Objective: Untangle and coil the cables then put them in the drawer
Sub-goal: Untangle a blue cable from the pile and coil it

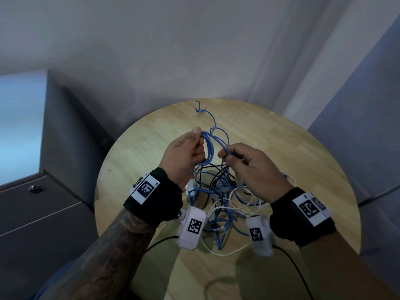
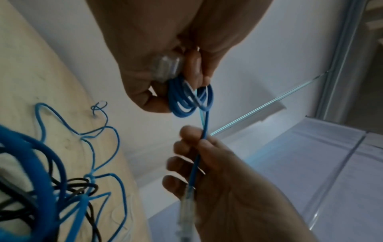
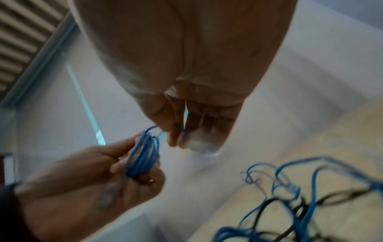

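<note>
Left hand (image 1: 184,152) grips blue cable coil (image 1: 208,150); right hand (image 1: 249,167) pinches its free end. Light and springy, I'd guess: clamp across the loops or they spring open.

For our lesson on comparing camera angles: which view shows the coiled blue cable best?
The left wrist view: the blue coil is sharp and close, its loops distinct in the left hand. The right wrist view shows it blurred; the head view shows it small, between the left hand and the right hand.

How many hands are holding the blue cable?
2. The left hand grips the coiled blue cable above the round table. The right hand pinches the cable's free end beside the coil.
</note>
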